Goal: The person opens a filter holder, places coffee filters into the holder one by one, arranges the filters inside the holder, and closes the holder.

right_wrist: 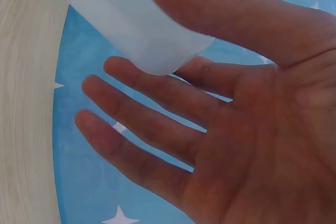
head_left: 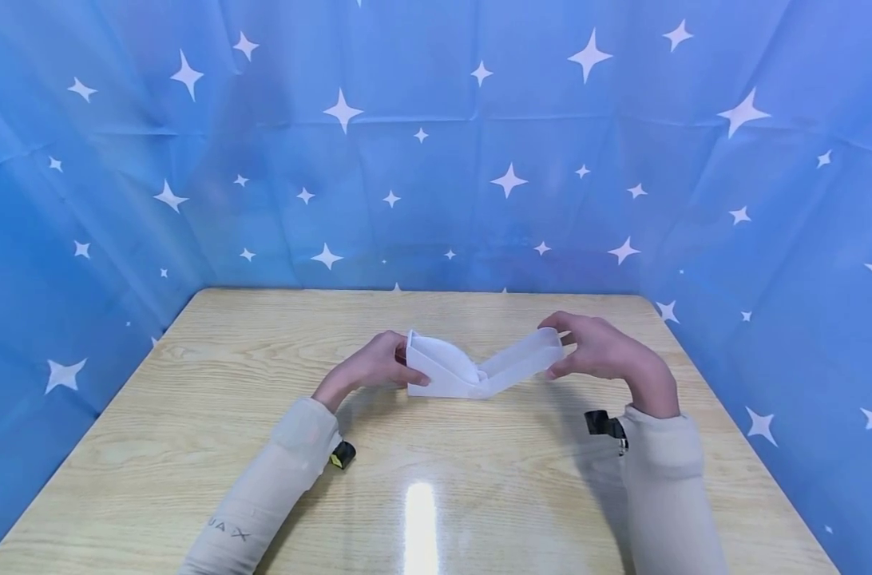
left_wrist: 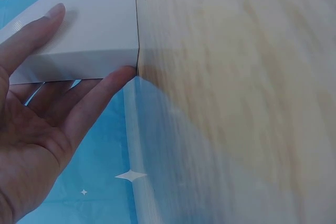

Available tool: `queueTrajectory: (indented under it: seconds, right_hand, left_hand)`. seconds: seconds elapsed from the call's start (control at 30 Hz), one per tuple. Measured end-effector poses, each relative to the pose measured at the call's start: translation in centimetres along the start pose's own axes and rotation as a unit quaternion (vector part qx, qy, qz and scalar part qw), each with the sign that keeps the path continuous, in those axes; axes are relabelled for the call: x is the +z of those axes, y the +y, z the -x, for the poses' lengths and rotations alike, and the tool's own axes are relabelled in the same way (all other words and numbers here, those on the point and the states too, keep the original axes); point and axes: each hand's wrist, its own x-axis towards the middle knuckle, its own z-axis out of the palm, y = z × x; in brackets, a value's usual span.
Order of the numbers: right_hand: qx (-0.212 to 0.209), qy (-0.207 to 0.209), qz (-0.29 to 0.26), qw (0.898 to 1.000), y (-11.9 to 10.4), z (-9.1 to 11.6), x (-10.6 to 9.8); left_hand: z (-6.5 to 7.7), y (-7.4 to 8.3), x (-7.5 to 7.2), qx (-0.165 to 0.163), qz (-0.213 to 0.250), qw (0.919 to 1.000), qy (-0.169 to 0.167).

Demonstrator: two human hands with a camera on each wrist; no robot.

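Observation:
A white plastic box [head_left: 436, 378] stands on the table, its translucent lid [head_left: 521, 361] swung out to the right on a hinge. A curved white piece [head_left: 446, 356] rises inside the box. My left hand [head_left: 374, 361] grips the box's left end. In the left wrist view the thumb lies along one white face [left_wrist: 100, 19] while the fingers reach around the end. With thumb and index finger my right hand [head_left: 603, 349] holds the lid's rounded free end. In the right wrist view its other fingers [right_wrist: 139, 124] spread loosely, apart from the lid.
The wooden table [head_left: 263, 335] spans the space beneath both arms. A blue curtain with white stars [head_left: 436, 160] hangs behind and along both sides. Small black straps hang at the left cuff [head_left: 342, 454] and the right cuff [head_left: 604, 424].

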Motion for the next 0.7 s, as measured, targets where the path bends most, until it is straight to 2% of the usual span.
queueTrajectory:
  seconds: [0.47,0.7]
  right_hand:
    - [-0.029,0.002,0.007,1.000,0.59,-0.29,-0.08]
    - [-0.052,0.029,-0.006,0.998,0.68,-0.39,0.06]
  left_hand:
    - [0.10,-0.12,-0.01,-0.001,-0.014,0.9999,0.007]
    - [0.06,0.03,0.13,0.000,-0.010,0.9999,0.004]
